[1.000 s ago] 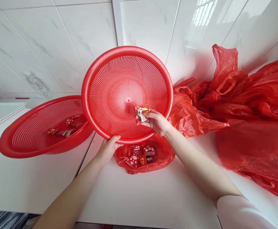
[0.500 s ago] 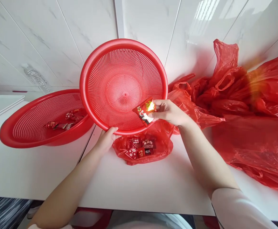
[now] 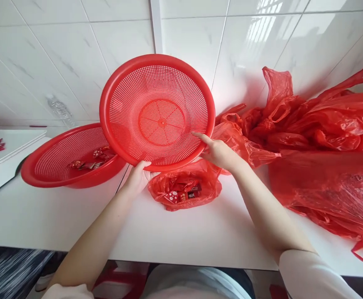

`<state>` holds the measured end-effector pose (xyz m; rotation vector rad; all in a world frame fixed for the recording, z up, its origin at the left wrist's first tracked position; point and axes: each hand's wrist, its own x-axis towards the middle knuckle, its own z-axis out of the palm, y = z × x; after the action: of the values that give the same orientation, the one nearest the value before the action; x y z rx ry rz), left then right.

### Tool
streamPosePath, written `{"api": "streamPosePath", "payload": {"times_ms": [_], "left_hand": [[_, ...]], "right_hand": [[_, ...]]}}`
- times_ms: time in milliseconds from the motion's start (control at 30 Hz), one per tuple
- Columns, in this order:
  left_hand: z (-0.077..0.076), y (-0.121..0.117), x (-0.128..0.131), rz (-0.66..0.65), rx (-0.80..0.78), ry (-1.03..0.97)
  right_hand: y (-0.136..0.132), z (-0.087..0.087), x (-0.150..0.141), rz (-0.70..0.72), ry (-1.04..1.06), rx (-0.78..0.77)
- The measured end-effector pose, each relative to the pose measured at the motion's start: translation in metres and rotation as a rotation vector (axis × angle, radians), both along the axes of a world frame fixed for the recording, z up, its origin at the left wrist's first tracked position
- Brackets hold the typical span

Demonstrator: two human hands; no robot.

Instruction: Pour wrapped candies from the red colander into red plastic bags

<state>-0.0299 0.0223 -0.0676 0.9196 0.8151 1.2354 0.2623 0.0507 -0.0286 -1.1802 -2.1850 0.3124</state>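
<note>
From where I stand, the left hand [image 3: 139, 178] grips the lower rim of a round, red perforated plastic basket [image 3: 162, 123], tilted mouth toward the person. The right hand [image 3: 220, 153] pokes one finger over the right rim; whether its others grip, I can't tell. Below, a thin red plastic bag [image 3: 211, 182] of small red wrapped packets [image 3: 183, 195] gapes open. Should the left grip slip, that tilted weight could swing down, squashing the bag's soft mouth and spilling packets.
</note>
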Motion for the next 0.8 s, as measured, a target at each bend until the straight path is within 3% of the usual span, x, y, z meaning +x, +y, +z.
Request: {"api": "streamPosePath", "payload": {"times_ms": [100,167,200,300,367,433,533,667,800], "left_hand": [[0.014,-0.001,-0.017,-0.155,0.048,0.12],[0.026,-0.004,-0.031,-0.128,0.171,0.305],[0.031,-0.006,-0.037,-0.024,0.264,0.451],[0.037,-0.009,-0.055,0.494,0.493,1.015],[0.032,-0.005,-0.067,0.762,0.479,1.344],[0.022,0.001,-0.077,0.863,0.406,1.55],[0.011,0.009,-0.089,0.808,0.459,1.738],[0.014,0.006,-0.085,0.711,0.612,1.961],[0.019,0.004,-0.07,0.61,0.732,1.961]], "right_hand": [[0.0,0.006,-0.004,-0.062,0.135,0.157],[-0.002,0.013,0.0,-0.149,0.204,0.226],[-0.003,0.017,0.004,-0.184,0.231,0.245],[-0.004,0.025,0.021,-0.264,0.316,0.283],[-0.003,0.027,0.032,-0.313,0.361,0.3],[-0.002,0.028,0.041,-0.374,0.369,0.309],[0.0,0.029,0.049,-0.468,0.344,0.305],[-0.001,0.032,0.054,-0.534,0.338,0.279],[-0.003,0.034,0.054,-0.531,0.358,0.289]]}}
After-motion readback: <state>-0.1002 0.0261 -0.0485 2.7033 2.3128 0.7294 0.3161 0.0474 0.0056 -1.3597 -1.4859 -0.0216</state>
